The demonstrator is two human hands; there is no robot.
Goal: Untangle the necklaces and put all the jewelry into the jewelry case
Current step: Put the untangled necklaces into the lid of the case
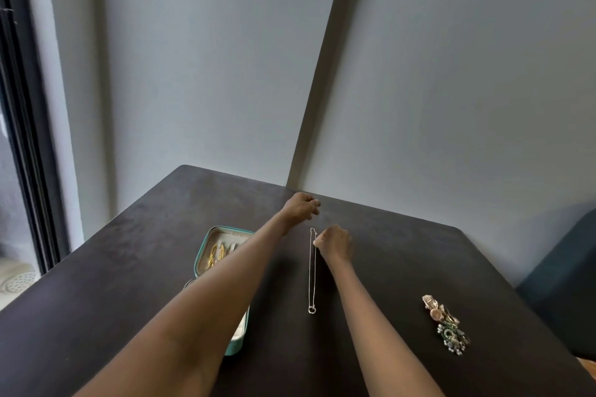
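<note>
A thin silver necklace (312, 271) lies stretched in a straight line on the dark table (129, 267), its small ring pendant at the near end. My right hand (333, 240) pinches the chain near its far end. My left hand (301, 206) hovers just beyond that end with fingers curled; whether it holds anything is unclear. The open teal jewelry case (206, 238) with cream lining sits to the left, partly hidden under my left forearm, with gold pieces (216, 255) in its far half. A pile of tangled jewelry (446, 322), gold and green, lies to the right.
The table stands in a corner against grey walls. A dark window frame (29, 171) runs along the left. A dark blue seat (564, 284) is past the table's right edge.
</note>
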